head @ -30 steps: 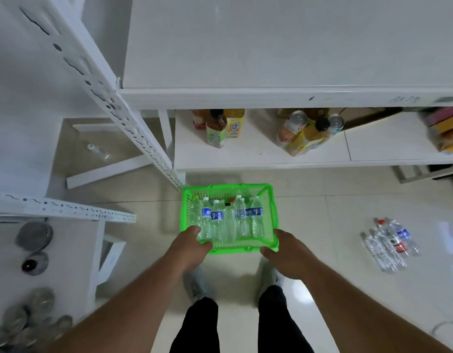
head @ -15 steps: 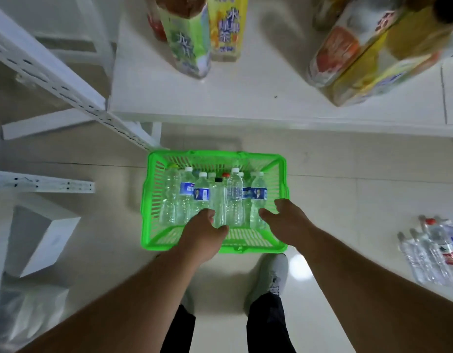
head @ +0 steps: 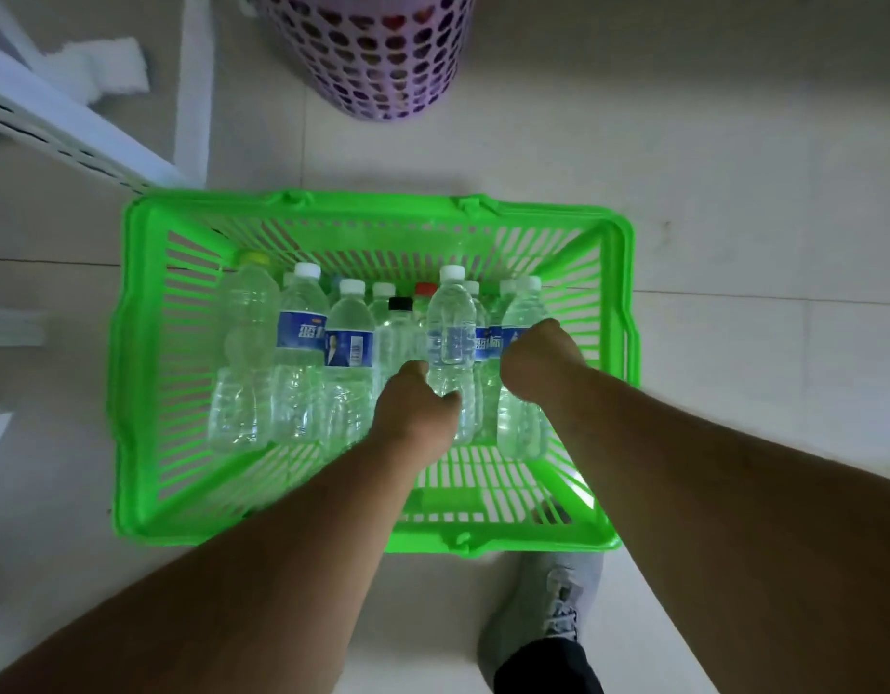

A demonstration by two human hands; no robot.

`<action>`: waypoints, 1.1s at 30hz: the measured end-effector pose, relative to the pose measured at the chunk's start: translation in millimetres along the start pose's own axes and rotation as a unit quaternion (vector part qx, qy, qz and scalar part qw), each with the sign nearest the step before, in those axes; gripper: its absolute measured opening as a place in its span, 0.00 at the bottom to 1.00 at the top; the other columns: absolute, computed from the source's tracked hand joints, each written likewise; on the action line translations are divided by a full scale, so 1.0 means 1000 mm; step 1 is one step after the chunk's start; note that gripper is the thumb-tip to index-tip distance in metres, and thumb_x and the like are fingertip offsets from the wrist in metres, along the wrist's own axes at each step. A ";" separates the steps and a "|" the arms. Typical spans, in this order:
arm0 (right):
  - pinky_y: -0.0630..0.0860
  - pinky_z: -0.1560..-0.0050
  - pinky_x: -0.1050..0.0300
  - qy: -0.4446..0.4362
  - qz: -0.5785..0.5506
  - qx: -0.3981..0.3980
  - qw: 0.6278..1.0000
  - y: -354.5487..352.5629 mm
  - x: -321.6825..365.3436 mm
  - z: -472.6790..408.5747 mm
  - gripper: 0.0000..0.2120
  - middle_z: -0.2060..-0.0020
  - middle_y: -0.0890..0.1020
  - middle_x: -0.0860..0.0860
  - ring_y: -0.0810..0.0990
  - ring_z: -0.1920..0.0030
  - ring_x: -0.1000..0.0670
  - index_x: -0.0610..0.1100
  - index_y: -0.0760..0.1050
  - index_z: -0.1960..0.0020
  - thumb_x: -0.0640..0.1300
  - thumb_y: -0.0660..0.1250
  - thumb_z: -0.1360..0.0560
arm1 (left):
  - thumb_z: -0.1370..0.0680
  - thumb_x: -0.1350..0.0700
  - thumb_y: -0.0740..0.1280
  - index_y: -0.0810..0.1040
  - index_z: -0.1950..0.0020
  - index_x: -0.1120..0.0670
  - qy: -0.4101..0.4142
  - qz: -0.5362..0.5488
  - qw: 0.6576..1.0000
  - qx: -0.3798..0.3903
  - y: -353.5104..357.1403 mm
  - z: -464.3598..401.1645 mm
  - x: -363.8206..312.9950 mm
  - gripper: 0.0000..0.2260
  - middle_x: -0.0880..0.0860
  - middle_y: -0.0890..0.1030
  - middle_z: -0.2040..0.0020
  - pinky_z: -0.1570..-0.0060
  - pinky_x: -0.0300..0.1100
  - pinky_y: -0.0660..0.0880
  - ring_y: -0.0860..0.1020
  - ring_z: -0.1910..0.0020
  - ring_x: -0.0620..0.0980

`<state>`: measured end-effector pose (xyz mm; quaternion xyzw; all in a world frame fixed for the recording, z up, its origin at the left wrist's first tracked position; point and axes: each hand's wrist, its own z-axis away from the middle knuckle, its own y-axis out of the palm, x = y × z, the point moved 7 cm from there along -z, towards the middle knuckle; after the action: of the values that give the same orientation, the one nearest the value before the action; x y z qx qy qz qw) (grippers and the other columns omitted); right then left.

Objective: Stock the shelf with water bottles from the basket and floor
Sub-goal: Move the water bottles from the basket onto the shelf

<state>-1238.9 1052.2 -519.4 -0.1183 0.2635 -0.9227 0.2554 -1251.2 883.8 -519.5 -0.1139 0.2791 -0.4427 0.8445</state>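
Green basket (head: pixel 132 373) on floor, full of upright water bottles; left hand (head: pixel 412 413) gripping clear bottle (head: pixel 450 333); right hand (head: pixel 538 358) clasping blue-labelled bottle (head: pixel 520 423); purple hamper (head: pixel 377 52) beyond; white shelf post (head: pixel 82 137) at left; grey shoe (head: pixel 548 608) below

both forearms are bare, no sleeves, watch or rings showing. near right, a grey lace-up sneaker (head: pixel 548 613) with pale laces, and above it the hem of a black trouser leg (head: pixel 548 668).

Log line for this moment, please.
stage: picking | left hand: grips bottle | right hand: on bottles, grip hidden | basket: floor
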 end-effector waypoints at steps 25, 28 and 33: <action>0.71 0.62 0.58 -0.004 -0.184 0.000 0.983 0.019 0.003 -0.056 0.18 0.67 0.72 0.50 0.75 0.59 0.46 0.36 0.76 0.43 0.49 0.70 0.24 | 0.21 0.48 0.68 0.56 0.21 0.55 -0.065 0.062 0.995 0.044 0.035 -0.030 0.005 0.34 0.53 0.63 0.22 0.67 0.30 0.70 0.75 0.36 0.50; 0.70 0.62 0.57 -0.009 -0.151 -0.011 0.988 0.020 0.000 -0.060 0.17 0.69 0.73 0.50 0.76 0.64 0.47 0.39 0.76 0.49 0.52 0.73 0.27 | 0.23 0.46 0.70 0.58 0.22 0.56 -0.073 0.077 0.994 0.032 0.040 -0.034 0.011 0.36 0.54 0.63 0.22 0.53 0.33 0.68 0.72 0.31 0.52; 0.73 0.57 0.56 -0.028 -0.120 0.007 0.992 0.019 -0.003 -0.058 0.25 0.54 0.80 0.42 0.79 0.55 0.44 0.37 0.77 0.45 0.57 0.74 0.28 | 0.26 0.47 0.73 0.60 0.22 0.56 -0.078 0.111 0.990 0.027 0.041 -0.031 0.015 0.37 0.55 0.65 0.23 0.63 0.27 0.67 0.74 0.37 0.49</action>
<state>-1249.4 1064.4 -578.0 -0.1731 0.2335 -0.9448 0.1512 -1234.2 897.1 -567.9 -0.0932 0.2113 -0.3439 0.9102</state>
